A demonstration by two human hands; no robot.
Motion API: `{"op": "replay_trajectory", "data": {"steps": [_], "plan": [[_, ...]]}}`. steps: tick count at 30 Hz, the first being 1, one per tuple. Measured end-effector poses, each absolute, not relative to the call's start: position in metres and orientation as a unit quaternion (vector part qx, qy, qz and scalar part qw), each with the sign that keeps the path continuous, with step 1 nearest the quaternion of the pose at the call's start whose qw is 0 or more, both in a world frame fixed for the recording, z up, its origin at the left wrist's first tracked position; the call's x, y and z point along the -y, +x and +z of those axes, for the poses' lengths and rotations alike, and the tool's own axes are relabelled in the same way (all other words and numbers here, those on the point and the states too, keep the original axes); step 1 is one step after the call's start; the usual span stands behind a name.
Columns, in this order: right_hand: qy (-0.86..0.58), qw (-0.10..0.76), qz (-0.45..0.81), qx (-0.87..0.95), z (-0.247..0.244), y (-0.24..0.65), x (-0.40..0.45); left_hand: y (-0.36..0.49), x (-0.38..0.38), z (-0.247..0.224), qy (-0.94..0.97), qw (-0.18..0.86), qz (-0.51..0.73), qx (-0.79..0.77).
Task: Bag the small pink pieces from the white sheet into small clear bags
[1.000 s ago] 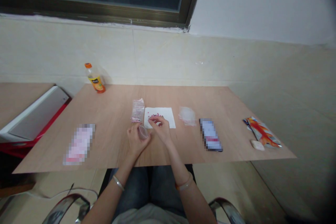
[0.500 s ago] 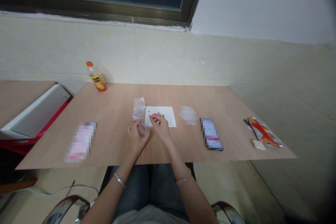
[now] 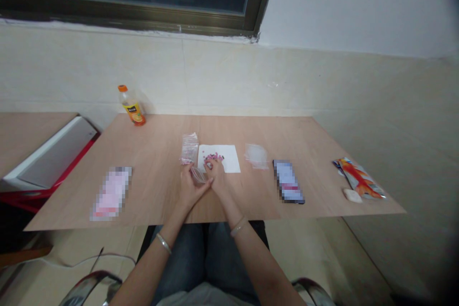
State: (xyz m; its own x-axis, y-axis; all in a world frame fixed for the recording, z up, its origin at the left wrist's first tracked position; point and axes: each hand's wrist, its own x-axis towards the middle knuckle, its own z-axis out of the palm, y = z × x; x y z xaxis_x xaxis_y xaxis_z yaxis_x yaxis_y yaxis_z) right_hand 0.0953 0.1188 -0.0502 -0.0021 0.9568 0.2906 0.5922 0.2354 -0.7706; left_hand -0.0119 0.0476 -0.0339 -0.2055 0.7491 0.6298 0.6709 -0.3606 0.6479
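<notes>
My left hand (image 3: 189, 190) is closed around a small clear zip bag (image 3: 198, 175), whose mouth faces my right hand. My right hand (image 3: 217, 178) is at the near edge of a white sheet of paper (image 3: 231, 158), fingers bent together just below a small pile of pink and dark beads (image 3: 215, 156). Whether a bead is between those fingertips is too small to tell. The two hands touch or nearly touch near the left thumb. Just beyond the left hand lies a stack of clear zip bags (image 3: 189, 147) beside the paper.
More clear bags (image 3: 256, 156) lie right of the paper. A phone (image 3: 288, 181) is farther right, with another blurred phone-like object (image 3: 112, 193) at left. An orange drink bottle (image 3: 134, 107) stands at the back left. An orange packet (image 3: 361, 179) and white lump (image 3: 352, 195) lie far right.
My right hand has drawn back toward me and left, off the beads, uncovering more of the pile. My left hand has shifted slightly right with the bag.
</notes>
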Motion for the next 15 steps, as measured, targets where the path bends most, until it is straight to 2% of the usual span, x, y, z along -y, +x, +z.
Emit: {"op": "replay_trajectory", "data": {"steps": [8,13,15], "plan": [[-0.591,0.432,0.238,0.638,-0.048,0.095,-0.121,-0.010,-0.043,-0.024,0.636,0.012,0.520,-0.570],[-0.590,0.476,0.249,0.603,-0.033,0.099,-0.113,-0.010,-0.043,-0.019,0.654,0.006,0.495,-0.572],[-0.579,0.517,0.261,0.574,-0.021,0.104,-0.107,-0.012,-0.044,-0.020,0.655,-0.003,0.482,-0.582]]}}
